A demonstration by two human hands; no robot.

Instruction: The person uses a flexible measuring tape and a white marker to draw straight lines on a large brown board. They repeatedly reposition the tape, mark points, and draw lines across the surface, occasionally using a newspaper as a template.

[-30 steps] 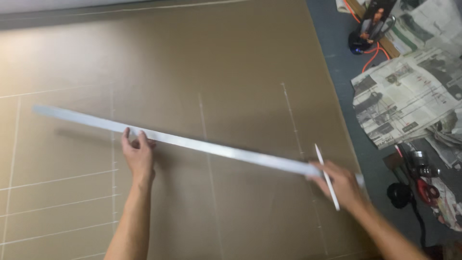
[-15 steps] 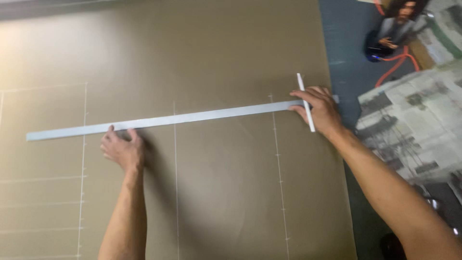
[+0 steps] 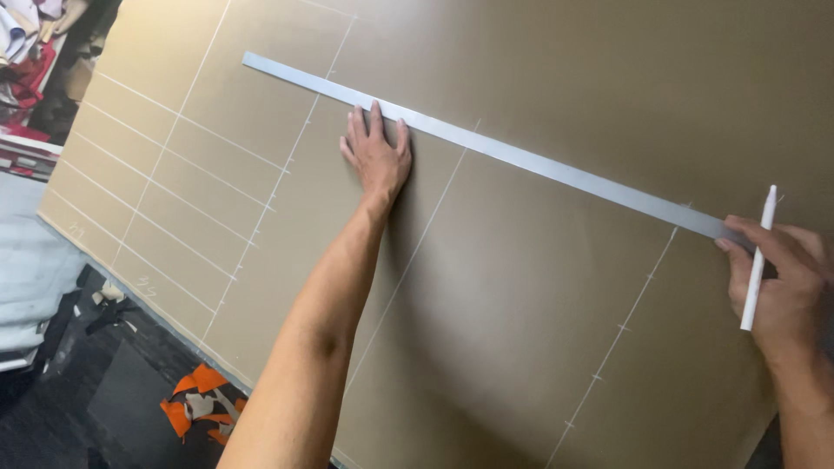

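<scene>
A long flat metal ruler [image 3: 521, 158] lies diagonally across a large tan sheet [image 3: 539, 330] marked with white chalk lines. My left hand [image 3: 375, 155] rests flat on the sheet with its fingertips pressing the ruler's near edge. My right hand [image 3: 777, 278] touches the ruler's right end with its fingers and grips a white marking pencil [image 3: 757, 260], which stands upright between the fingers.
The tan sheet's lower left edge runs diagonally above a dark floor with orange and white scraps [image 3: 195, 399]. Pale grey cloth [image 3: 30, 278] lies at the left edge, and a heap of mixed fabric pieces [image 3: 35, 52] sits at the top left.
The camera view has swung to the left, so the newspapers and tools at the right are out of view. Both hands stay on the ruler, which now reads as slanting down to the right.
</scene>
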